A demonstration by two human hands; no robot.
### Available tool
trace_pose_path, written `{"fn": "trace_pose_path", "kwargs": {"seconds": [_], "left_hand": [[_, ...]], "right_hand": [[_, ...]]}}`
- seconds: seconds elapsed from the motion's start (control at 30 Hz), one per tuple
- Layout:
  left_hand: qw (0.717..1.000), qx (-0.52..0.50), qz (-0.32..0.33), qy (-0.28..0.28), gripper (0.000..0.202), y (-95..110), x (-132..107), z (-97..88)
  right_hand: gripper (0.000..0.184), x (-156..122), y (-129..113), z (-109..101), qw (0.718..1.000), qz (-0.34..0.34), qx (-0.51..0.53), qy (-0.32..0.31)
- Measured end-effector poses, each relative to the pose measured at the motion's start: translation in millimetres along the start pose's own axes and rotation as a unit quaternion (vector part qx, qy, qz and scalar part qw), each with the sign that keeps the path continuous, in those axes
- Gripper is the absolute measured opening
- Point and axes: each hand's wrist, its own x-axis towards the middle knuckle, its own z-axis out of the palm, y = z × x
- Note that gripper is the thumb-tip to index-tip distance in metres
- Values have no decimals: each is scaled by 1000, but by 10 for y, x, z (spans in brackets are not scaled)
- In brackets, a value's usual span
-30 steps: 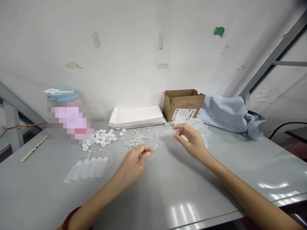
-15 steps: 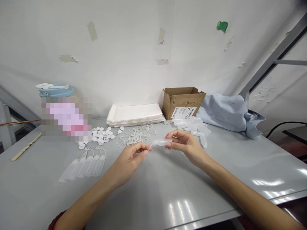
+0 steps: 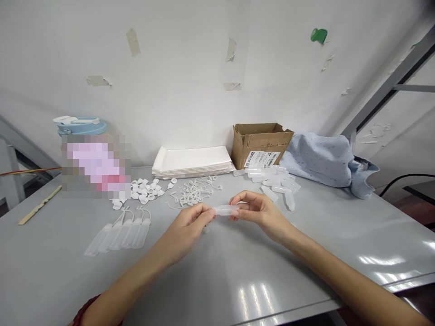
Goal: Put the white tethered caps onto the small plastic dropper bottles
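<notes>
My right hand (image 3: 258, 212) pinches a clear plastic tube (image 3: 227, 209) and holds it level above the grey table (image 3: 238, 271). My left hand (image 3: 190, 222) is closed on a small white loop piece, pressed against the tube's open left end. Behind my hands lie a heap of white loop pieces (image 3: 193, 192), a heap of white caps (image 3: 146, 191) and a pile of empty clear tubes (image 3: 275, 179). A row of several finished tubes (image 3: 118, 233) lies to the left.
A stack of white sheets (image 3: 192, 161) and an open cardboard box (image 3: 260, 145) stand by the wall. A light blue cloth (image 3: 322, 160) lies at the right. A blue-lidded container (image 3: 79, 127) stands at the left, with a wooden stick (image 3: 37, 206) near the table's edge.
My right hand took a clear tube from the pile and brought it leftwards. My left hand carried the white loop piece up to the tube's end, where the two now meet.
</notes>
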Motion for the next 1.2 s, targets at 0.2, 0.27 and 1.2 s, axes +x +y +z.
{"fn": "trace_pose_path", "kwargs": {"seconds": [0.2, 0.27, 1.2], "left_hand": [[998, 50, 26, 7, 33, 7, -3, 11], [998, 47, 37, 1, 31, 22, -4, 3], [991, 38, 17, -131, 42, -10, -9, -87]], "right_hand": [[22, -31, 6, 32, 999, 34, 12, -26], [23, -35, 5, 28, 999, 41, 7, -34], [25, -137, 42, 249, 994, 28, -53, -96]]}}
